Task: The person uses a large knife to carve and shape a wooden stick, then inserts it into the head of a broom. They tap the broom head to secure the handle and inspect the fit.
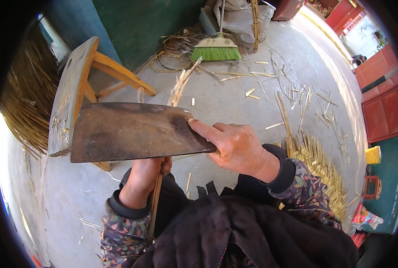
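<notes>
Overhead, broad cleaver [132, 131] gripped by right hand [237, 145], left hand [145, 176] beneath clasping bamboo strip [155, 201]

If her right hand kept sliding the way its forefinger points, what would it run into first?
The right hand grips a broad cleaver, forefinger along its back, pointing left. Straight on, the first thing is probably the wooden stool beyond the blade's far end, though depth is hard to judge here.

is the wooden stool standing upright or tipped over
Tipped over. The wooden stool lies on its side on the concrete floor, seat plank on edge, legs pointing sideways toward the green broom.
</notes>
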Tool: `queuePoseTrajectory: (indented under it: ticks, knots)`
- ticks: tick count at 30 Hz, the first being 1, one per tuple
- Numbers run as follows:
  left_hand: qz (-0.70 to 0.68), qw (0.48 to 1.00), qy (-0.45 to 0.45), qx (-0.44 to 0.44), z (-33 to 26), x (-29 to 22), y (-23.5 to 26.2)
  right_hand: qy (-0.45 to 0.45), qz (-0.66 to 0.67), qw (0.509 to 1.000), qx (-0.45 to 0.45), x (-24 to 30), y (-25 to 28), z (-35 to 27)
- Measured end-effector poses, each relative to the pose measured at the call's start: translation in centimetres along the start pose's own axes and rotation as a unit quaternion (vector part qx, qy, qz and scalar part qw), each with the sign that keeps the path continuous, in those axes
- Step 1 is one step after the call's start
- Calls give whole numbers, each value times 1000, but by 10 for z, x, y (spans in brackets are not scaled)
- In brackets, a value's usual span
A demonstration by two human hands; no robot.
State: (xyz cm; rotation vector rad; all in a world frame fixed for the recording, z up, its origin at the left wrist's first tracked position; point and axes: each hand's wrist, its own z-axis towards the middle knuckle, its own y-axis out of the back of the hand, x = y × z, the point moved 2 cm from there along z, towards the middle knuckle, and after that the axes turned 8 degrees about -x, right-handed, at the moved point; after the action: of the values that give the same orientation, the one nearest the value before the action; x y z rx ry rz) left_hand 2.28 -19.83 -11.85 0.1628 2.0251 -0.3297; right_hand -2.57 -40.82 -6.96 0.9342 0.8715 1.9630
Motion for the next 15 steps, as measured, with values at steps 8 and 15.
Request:
queuePoseTrajectory:
  ticks: [8, 15]
  knots:
    - [25, 999, -24, -29, -5, 2, 0, 4, -24, 999, 23, 2, -1, 2]
    - [21, 999, -27, -17, -9, -6, 2, -21, -30, 999, 3, -8, 1, -5]
